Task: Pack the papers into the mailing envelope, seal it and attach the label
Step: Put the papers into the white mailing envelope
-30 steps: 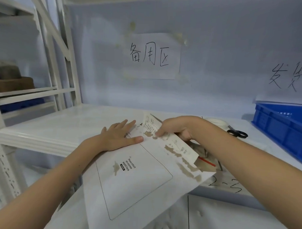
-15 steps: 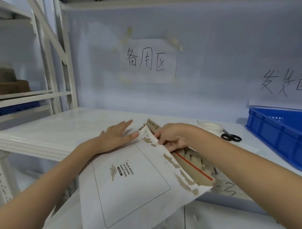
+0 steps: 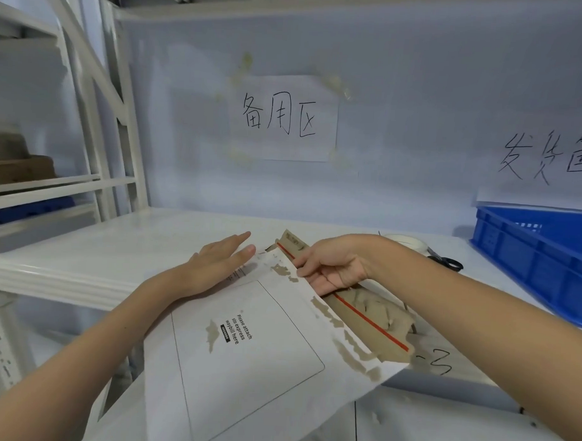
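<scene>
My left hand [image 3: 220,264] lies flat and open, fingers straight, pressing the far corner of the white cardboard mailing envelope [image 3: 245,350], which hangs over the front edge of the glossy white shelf [image 3: 117,247]. Its printed face is scarred with torn brown patches. My right hand [image 3: 334,264] curls closed on the brown flap [image 3: 372,319] with its thin red strip. A blue ribbed plastic crate [image 3: 529,258] sits far right, black-handled scissors [image 3: 446,262] near it.
</scene>
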The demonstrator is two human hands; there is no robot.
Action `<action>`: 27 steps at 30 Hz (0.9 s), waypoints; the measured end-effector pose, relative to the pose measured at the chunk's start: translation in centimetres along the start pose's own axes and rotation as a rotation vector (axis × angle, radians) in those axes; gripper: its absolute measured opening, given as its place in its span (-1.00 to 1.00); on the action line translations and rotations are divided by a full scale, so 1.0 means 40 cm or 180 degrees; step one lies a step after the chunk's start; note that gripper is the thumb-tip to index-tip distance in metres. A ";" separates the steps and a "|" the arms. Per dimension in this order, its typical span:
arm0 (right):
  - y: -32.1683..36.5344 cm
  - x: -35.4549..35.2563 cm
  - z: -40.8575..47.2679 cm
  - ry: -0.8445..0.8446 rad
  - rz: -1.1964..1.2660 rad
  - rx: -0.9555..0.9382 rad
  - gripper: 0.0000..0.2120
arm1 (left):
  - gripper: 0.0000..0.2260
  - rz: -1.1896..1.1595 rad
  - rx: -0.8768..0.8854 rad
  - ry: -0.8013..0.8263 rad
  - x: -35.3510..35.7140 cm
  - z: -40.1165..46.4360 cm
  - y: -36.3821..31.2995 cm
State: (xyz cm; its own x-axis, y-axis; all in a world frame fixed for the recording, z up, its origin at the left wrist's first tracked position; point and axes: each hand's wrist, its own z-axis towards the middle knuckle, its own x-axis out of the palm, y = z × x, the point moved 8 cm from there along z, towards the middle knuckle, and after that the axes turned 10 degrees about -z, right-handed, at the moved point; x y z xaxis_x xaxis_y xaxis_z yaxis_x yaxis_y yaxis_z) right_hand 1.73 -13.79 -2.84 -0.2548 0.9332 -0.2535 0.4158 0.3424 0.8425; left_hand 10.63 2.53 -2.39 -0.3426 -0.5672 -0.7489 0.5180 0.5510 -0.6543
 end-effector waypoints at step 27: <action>-0.035 -0.040 -0.043 0.0155 -0.0220 0.0053 -0.55 | 0.00 0.0948 -0.0014 0.0363 -0.005 -0.018 0.053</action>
State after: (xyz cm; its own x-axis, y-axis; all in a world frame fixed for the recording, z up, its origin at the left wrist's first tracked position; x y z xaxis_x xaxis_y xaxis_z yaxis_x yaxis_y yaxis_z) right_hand 0.06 -15.96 -2.81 -0.3252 0.9010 -0.2871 0.4101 0.4079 0.8157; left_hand 11.23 4.27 -3.71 -0.2620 -0.3085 -0.9144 0.6055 0.6853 -0.4047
